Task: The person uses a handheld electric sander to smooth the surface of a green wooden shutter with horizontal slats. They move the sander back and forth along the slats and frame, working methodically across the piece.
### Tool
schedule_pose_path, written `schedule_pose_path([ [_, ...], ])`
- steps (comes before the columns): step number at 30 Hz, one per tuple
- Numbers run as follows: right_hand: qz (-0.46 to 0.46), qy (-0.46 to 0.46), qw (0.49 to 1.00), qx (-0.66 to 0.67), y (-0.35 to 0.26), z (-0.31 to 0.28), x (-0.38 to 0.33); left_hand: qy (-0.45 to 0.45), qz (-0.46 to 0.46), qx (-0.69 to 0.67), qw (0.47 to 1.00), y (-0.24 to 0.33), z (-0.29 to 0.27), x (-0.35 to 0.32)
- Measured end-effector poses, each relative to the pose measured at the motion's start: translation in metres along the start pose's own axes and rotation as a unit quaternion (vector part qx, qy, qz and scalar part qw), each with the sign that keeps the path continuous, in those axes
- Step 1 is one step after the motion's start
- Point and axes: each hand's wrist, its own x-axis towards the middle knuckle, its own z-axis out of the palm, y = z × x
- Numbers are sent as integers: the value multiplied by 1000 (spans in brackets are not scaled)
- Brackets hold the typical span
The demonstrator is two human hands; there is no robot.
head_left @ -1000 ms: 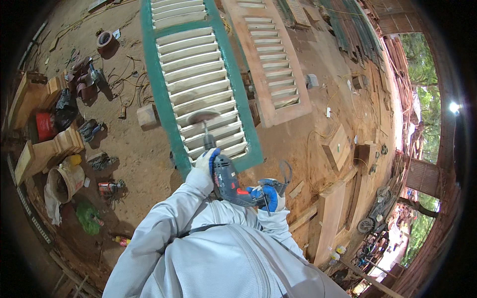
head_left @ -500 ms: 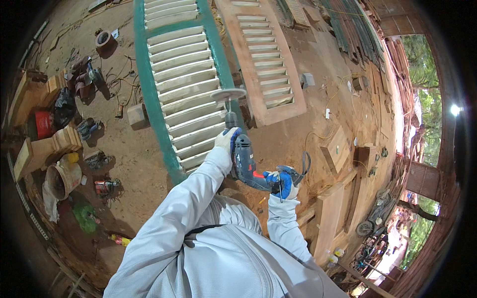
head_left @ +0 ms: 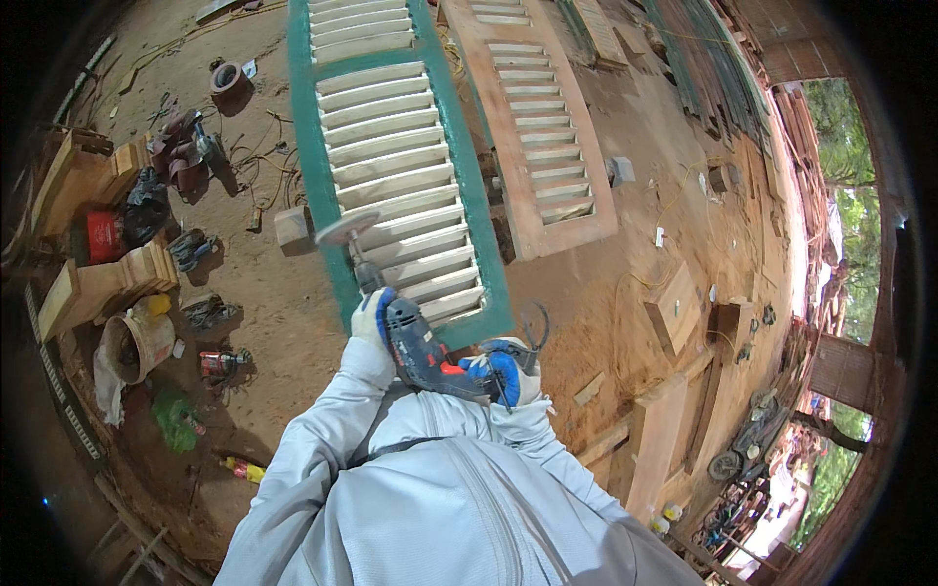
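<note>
A dark blue power drill [head_left: 418, 342] with a round sanding disc [head_left: 347, 228] on its front end is held in both gloved hands. My left hand [head_left: 372, 314] is wrapped round the front of the drill, behind the chuck. My right hand [head_left: 505, 373] grips the rear handle by the red trigger. In front of me lies a louvred shutter [head_left: 473, 195] with a green frame and whitish slats. The disc is over the left side of the green frame; whether it touches, I cannot tell.
A second, bare-wood louvred shutter [head_left: 562, 237] lies to the right. A wooden block [head_left: 292, 230] is beside the green frame. At left stand a bucket [head_left: 125, 350], a red container [head_left: 104, 236] and another power tool [head_left: 223, 364]. Planks [head_left: 653, 444] and a motorbike [head_left: 747, 439] are at right.
Both hands have drawn the drill to the left and closer to my body. The disc has gone from the frame's right side to its left side.
</note>
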Motion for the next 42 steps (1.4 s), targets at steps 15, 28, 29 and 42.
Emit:
schedule_pose_path([
  [15, -66, 55, 996, -20, -22, -4, -16, -152, 198, 153, 956, -43, 11, 38],
  [28, -29, 35, 999, -29, -2, -4, -30, -10, -90, 61, 994, -40, -14, 27],
  [29, -30, 45, 998, -33, -3, -9, -26, -9, -93, 70, 993, -41, -8, 25],
  [42, -8, 53, 993, -101, -42, -56, 12, -34, -119, -54, 991, -113, 23, 60],
])
